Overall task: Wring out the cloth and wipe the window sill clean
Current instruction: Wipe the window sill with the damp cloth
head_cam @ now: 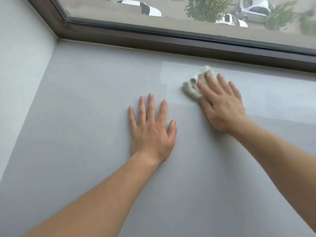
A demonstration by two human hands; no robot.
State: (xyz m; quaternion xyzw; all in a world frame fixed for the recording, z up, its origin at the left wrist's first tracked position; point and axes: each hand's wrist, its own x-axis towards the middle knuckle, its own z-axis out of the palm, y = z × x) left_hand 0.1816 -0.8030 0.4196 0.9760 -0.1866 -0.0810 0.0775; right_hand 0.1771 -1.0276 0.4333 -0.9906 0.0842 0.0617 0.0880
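A wide grey window sill (85,117) fills the view. A crumpled whitish cloth (192,87) lies on it near the window frame, right of centre. My right hand (220,103) lies flat on top of the cloth, fingers spread and pointing up-left, pressing it to the sill; most of the cloth is hidden under the palm. My left hand (151,129) rests flat on the bare sill to the left of the cloth, fingers apart, holding nothing. A lighter streak on the sill runs around the cloth.
A dark brown window frame (153,38) borders the sill at the back. A pale side wall (22,65) closes it off on the left. Through the glass (171,7) I see parked cars and trees below.
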